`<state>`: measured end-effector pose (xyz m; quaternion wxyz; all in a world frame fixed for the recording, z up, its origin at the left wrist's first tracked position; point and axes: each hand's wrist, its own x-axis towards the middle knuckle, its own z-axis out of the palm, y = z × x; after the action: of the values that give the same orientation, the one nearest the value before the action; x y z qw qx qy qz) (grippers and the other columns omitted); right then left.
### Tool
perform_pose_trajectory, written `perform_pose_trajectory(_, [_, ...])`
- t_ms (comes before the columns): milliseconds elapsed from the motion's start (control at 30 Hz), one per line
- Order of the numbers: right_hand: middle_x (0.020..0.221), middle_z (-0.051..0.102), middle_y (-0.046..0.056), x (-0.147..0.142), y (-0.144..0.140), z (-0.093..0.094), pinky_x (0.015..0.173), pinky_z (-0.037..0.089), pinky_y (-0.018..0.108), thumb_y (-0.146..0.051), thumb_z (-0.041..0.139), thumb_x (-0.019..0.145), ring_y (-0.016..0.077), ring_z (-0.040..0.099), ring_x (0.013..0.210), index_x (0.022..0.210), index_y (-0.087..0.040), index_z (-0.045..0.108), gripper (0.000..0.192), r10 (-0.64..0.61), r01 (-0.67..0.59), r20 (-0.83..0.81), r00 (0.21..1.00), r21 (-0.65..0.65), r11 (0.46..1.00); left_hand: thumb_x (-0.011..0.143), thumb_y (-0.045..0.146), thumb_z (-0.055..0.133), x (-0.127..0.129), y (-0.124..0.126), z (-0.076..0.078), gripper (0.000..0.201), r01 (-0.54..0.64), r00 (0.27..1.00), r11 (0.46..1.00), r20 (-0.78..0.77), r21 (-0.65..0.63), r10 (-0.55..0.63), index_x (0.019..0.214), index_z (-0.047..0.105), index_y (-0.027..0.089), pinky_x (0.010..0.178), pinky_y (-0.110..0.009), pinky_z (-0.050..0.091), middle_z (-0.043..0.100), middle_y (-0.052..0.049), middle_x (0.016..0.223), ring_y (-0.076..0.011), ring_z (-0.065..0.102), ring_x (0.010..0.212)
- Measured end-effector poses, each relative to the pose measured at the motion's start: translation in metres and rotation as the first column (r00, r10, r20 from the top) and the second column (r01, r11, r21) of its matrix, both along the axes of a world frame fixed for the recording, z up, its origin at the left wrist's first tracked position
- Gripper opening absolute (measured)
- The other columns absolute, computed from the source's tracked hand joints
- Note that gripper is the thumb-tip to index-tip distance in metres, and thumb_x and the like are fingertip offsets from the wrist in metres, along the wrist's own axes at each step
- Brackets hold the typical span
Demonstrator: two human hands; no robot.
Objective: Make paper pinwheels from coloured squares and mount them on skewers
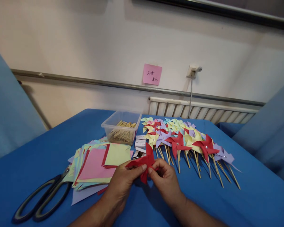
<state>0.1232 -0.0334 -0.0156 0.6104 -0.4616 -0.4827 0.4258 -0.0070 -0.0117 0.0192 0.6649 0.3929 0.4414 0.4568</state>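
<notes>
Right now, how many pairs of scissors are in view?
1: the scissors lie at the table's near left, blades tucked under the paper stack; more could be hidden beneath it.

Craft workstation in a plain institutional room: blue-draped table; stack of coloured paper squares; row of finished paper pinwheels; clear tub of wooden sticks; scissors; handwritten pink sticky note; wall radiator; blue side partitions.
</notes>
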Motion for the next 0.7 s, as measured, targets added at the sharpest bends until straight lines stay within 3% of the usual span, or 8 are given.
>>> perform_pose_trajectory(700, [0.061, 0.051, -0.004, -0.001, 0.0008, -0.0046, 0.055, 0.036, 0.023, -0.028, 0.066, 0.075, 0.0107, 0.044, 0.056, 0.064, -0.018, 0.052, 0.02, 0.026, -0.026, -0.005, 1.0, -0.004, 1.0, 0.062, 0.023, 0.077, -0.0011, 0.0002, 0.0063, 0.016, -0.001, 0.999, 1.0, -0.045, 0.024, 0.002, 0.075, 0.072, 0.014, 0.06, -0.023, 0.044, 0.071, -0.002, 0.067, -0.0129, 0.058, 0.061])
